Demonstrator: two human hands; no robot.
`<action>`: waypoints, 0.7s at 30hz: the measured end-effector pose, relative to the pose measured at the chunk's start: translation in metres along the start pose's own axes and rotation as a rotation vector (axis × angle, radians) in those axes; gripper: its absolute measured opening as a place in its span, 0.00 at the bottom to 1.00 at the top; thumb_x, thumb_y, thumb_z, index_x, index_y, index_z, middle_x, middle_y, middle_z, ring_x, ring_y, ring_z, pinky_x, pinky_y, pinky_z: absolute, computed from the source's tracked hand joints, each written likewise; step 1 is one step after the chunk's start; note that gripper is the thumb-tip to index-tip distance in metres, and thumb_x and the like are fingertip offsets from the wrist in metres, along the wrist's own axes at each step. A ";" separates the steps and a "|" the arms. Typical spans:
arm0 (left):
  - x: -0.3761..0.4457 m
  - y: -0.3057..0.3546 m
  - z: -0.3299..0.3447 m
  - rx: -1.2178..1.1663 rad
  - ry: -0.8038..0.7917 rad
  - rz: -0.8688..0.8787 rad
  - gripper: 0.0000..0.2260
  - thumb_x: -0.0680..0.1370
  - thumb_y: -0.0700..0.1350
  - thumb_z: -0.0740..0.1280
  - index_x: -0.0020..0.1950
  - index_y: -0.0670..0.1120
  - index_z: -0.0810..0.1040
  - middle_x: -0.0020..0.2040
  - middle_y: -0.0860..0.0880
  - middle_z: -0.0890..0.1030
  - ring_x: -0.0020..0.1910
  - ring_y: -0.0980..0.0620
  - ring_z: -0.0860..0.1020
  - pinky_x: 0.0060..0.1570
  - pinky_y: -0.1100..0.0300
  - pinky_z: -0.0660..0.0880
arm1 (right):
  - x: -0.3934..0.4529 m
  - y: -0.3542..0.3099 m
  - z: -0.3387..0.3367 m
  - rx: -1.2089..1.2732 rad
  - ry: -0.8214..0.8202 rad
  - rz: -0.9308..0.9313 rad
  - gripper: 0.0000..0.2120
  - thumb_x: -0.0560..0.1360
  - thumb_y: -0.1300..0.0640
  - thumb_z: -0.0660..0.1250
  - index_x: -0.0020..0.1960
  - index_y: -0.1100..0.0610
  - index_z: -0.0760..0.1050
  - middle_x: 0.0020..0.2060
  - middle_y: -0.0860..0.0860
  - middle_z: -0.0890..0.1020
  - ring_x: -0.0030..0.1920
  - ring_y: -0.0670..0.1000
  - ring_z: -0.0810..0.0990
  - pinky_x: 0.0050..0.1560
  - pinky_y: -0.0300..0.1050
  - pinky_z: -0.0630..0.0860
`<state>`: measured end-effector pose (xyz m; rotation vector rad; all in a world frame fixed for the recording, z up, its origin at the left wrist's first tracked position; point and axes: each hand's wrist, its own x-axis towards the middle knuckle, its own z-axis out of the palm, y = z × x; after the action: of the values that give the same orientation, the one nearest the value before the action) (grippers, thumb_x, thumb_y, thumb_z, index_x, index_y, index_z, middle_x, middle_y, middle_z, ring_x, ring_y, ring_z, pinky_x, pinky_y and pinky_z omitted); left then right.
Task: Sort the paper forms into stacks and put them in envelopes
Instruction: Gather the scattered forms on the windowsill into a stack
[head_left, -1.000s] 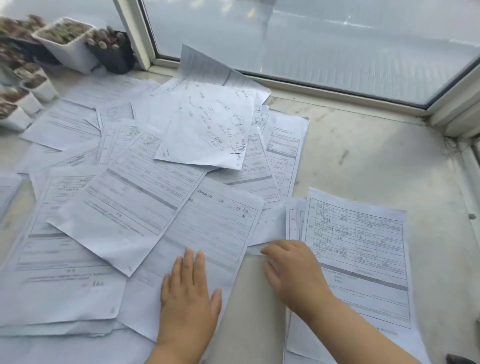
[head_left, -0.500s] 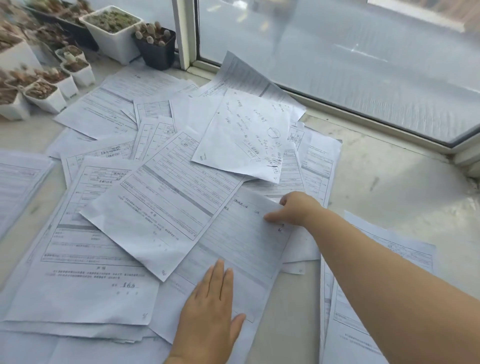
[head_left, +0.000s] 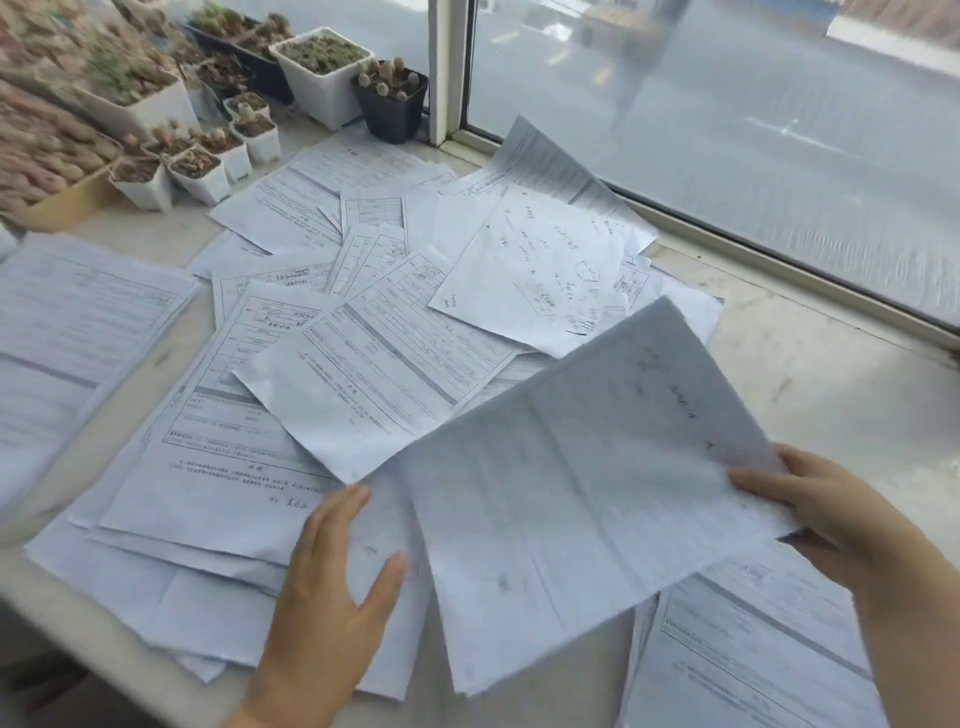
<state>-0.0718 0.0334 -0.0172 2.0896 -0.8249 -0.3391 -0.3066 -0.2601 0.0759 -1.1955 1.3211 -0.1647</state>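
At six o'clock, nearest the camera, the left hand (head_left: 332, 577) lies flat with straight fingers and thumb spread on the lowest sheets of the loose pile of forms (head_left: 322, 374), its grip apart and holding nothing. Toward four o'clock the right hand (head_left: 810, 509) has its grip clamped on the right edge of a lifted sheet (head_left: 582, 499), thumb on top of the paper and fingers hidden behind it. That sheet is raised off the pile, tilted, and blurred; its print shows only faintly, so the wording cannot be told. Under the right forearm at five o'clock sits a neat stack of forms (head_left: 748, 644) on the pale worktop (head_left: 810, 374), apart from the pile.

Farther out, around the centre, the pile spreads in overlapping sheets at many angles, most printed with boxed tables. Above them at one o'clock lies a handwritten sheet (head_left: 540, 270), partly covered at its near corner by the lifted sheet. At nine o'clock another stack of forms (head_left: 78, 332) lies just beside the pile.

At eleven o'clock, beyond the papers, small white pots (head_left: 202, 171) of succulents crowd together, with a black pot (head_left: 389, 109) of cacti next to the window frame (head_left: 447, 73). From twelve to two o'clock runs the window glass (head_left: 727, 114).
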 end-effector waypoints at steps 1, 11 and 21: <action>-0.005 0.004 -0.001 -0.107 0.039 -0.129 0.20 0.75 0.49 0.71 0.65 0.54 0.70 0.64 0.56 0.72 0.67 0.59 0.69 0.62 0.68 0.66 | -0.011 0.008 -0.009 0.118 0.028 -0.007 0.10 0.75 0.67 0.65 0.55 0.63 0.77 0.42 0.55 0.86 0.41 0.55 0.85 0.41 0.47 0.82; -0.053 0.129 0.029 -0.940 -0.353 -0.554 0.23 0.71 0.56 0.72 0.64 0.52 0.74 0.58 0.48 0.82 0.57 0.51 0.80 0.61 0.54 0.73 | -0.075 0.095 0.071 0.565 -0.013 0.101 0.09 0.73 0.70 0.65 0.53 0.66 0.77 0.38 0.57 0.86 0.34 0.54 0.85 0.34 0.46 0.82; 0.017 0.090 -0.036 -1.119 0.139 -0.779 0.08 0.77 0.35 0.66 0.53 0.43 0.81 0.48 0.44 0.85 0.46 0.47 0.84 0.42 0.54 0.81 | -0.054 0.050 0.059 0.400 -0.206 0.058 0.13 0.70 0.69 0.65 0.54 0.66 0.77 0.47 0.60 0.85 0.40 0.55 0.86 0.36 0.43 0.83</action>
<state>-0.0803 0.0063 0.0768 1.2227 0.3130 -0.8217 -0.3030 -0.1672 0.0621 -0.8105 1.0783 -0.2447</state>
